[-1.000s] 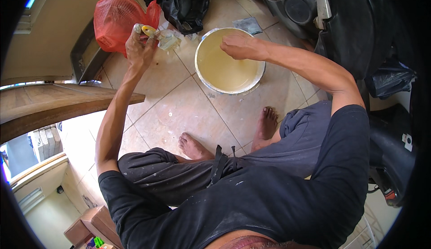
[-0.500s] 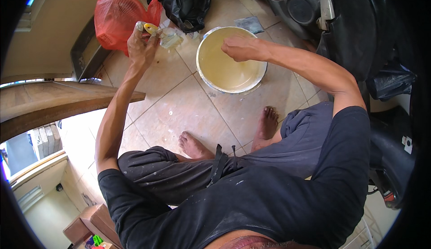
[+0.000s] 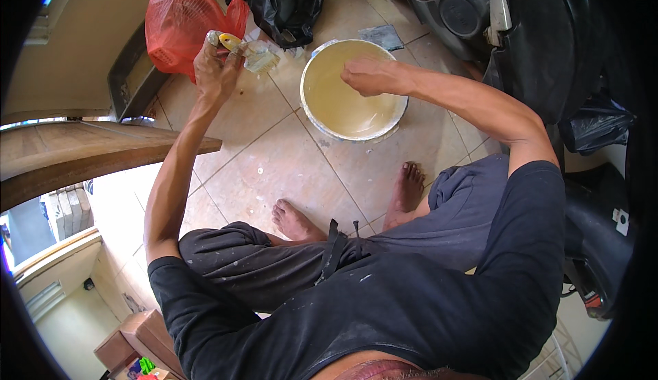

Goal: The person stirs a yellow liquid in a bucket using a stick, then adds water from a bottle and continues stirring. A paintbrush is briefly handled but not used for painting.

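My left hand [image 3: 216,68] is closed around a paintbrush [image 3: 261,57] with a yellow handle end, its pale, paint-caked bristles pointing right over the tiled floor. To the right stands a round white bucket [image 3: 317,121] with pale yellow paint inside and smears around the rim. Over the bucket's upper right part, my right hand [image 3: 370,76] is curled with the fingers bent inward. Whatever those fingers may hold is hidden by the hand itself.
A red plastic bag [image 3: 179,30] and a black plastic bag [image 3: 288,11] lie beyond the left hand. Behind the bucket is a flat grey piece [image 3: 382,37]. A motorbike [image 3: 473,13] stands at the right. A wooden edge [image 3: 103,153] juts in from the left.
My right hand has shifted slightly to the right and nearer over the bucket. The left hand and the paintbrush stay almost in place.
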The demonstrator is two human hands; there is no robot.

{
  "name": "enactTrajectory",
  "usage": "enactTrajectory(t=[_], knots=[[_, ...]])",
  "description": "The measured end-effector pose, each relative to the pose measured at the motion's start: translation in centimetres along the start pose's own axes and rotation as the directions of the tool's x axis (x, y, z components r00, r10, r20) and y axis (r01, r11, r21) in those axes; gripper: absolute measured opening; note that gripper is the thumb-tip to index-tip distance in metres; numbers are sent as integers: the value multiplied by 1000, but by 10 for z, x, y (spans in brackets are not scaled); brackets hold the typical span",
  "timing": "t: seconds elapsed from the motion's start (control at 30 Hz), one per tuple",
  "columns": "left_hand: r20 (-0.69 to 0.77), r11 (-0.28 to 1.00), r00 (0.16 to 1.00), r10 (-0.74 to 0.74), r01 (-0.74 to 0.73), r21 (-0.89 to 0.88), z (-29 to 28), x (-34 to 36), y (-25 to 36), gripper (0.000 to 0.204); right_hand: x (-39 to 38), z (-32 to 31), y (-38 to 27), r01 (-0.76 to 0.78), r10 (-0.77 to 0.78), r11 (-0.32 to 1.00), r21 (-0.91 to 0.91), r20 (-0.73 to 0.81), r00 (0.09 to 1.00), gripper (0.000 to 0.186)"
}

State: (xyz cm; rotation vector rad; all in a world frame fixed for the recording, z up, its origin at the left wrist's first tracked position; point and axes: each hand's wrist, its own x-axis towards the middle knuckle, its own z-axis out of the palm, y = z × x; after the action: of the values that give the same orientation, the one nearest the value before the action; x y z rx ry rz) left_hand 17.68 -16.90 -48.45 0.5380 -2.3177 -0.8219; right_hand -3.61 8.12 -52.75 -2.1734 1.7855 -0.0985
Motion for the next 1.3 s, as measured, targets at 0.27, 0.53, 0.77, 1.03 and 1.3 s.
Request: enactTrajectory(t=[0.27,0.53,0.77,1.03,1.3], knots=[[-8,1000,1000,17,-17,-8,6,5,-4,22,14,11,-12,127,-121,992,15,-208,971,11],[5,1000,1000,-6,6,-14,0,1,2,22,5,8,7,-107,107,994,-3,38,994,12],[-10,1000,1000,9,-9,12,0,5,-2,22,17,17,-5,96,-88,994,43,-157,984,10],[-12,999,1000,15,-15,47,2,2,-6,24,2,10,6,-63,63,998,-5,-4,998,12],[-7,999,1000,20,-20,34,2,4,-3,24,13,5,-14,23,-22,999,23,-63,998,11]])
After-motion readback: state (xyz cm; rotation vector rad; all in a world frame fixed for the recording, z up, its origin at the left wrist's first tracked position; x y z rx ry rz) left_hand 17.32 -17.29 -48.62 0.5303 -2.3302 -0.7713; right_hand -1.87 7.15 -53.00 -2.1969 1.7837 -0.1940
